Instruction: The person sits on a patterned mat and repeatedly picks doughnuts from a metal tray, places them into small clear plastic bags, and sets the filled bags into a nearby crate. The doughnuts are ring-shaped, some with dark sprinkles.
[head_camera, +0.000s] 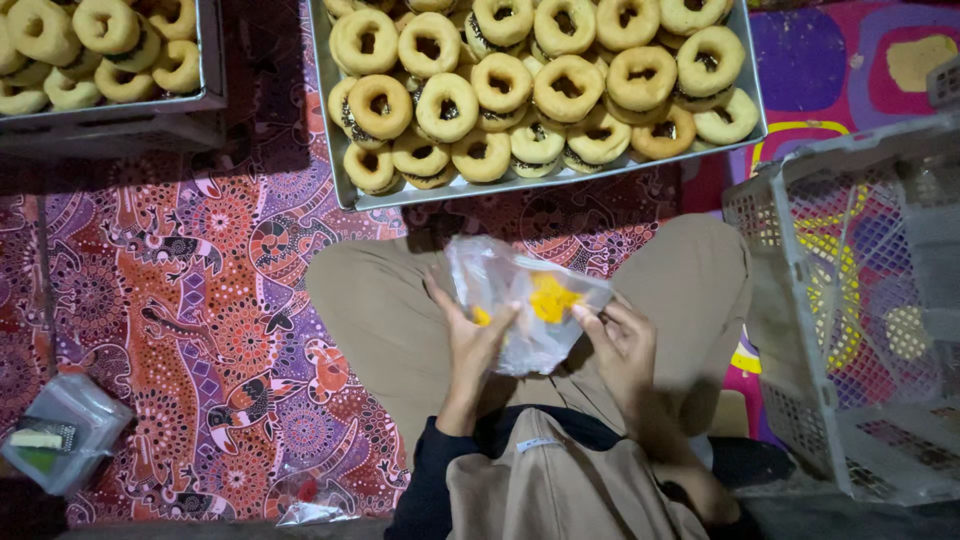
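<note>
Left hand (468, 340) and right hand (622, 345) raised over the lap, fingers pinching a clear plastic bag (520, 305) between them, crinkled, translucent, yellow marking, below a tray of doughnuts (345, 150)

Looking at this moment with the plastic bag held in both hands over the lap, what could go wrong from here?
The thin clear plastic bag is pinched only at its edges by the left hand and right hand, so it might slip or tear. The doughnuts are heaped up to the metal tray's rim; reaching in could knock one onto the patterned cloth.
</note>
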